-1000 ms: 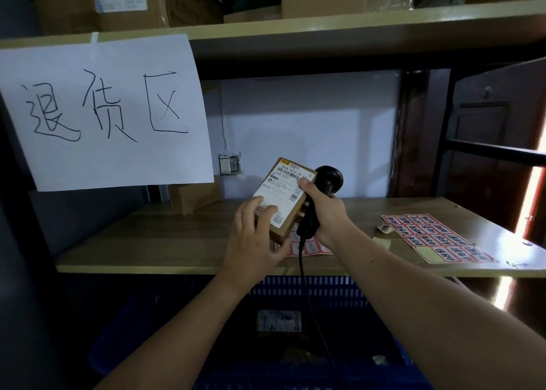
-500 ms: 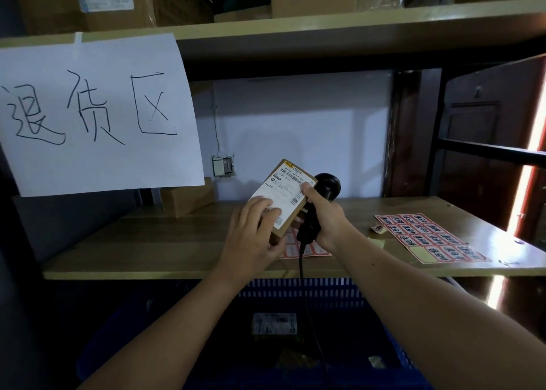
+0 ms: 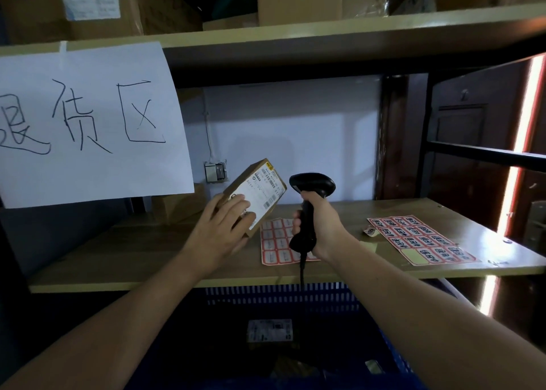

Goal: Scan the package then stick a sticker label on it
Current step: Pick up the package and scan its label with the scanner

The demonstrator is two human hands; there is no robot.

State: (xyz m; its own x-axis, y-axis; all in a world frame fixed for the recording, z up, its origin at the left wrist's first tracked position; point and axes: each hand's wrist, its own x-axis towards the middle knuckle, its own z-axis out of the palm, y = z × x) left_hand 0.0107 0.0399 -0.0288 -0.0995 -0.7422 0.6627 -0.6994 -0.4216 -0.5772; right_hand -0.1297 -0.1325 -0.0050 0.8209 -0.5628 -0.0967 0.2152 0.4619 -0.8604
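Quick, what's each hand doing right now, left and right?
Left hand: closed on the package, holding it tilted above the shelf.
Right hand: closed around the handle of the scanner.

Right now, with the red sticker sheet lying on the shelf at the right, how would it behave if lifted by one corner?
The red sticker sheet is thin and lies flat on the shelf, so it would probably flop. It looks light and would likely slide if pushed.
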